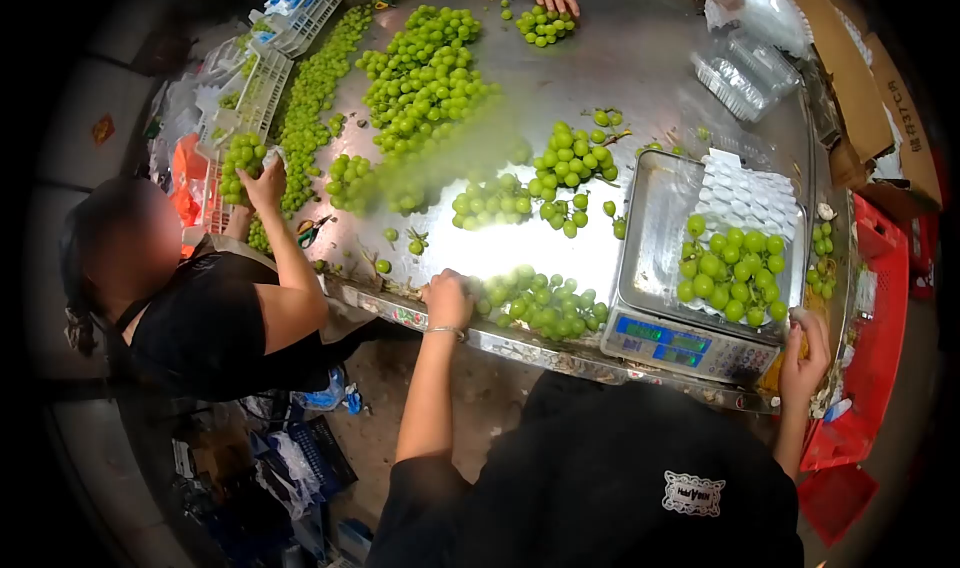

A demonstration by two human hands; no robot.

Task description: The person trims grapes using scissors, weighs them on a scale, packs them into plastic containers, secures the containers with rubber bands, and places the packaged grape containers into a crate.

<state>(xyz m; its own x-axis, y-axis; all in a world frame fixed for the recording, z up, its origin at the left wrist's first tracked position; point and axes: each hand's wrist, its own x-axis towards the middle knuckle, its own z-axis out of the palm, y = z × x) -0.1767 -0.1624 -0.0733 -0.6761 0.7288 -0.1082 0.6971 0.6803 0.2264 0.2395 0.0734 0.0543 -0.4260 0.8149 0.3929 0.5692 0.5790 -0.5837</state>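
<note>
Hands (806,353) outside scale tray (655,230) with grapes (735,276)

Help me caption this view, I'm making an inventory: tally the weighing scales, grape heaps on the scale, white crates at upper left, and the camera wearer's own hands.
Weighing scale: 1
Grape heap on the scale: 1
White crates: 2
Wearer's hands: 2 (left hand, right hand)
Total: 6

White glare on counter (510,253) beyond left hand (449,300), hazy grapes (490,203) farther out, dim floor (385,378) below, curved black edges.
</note>
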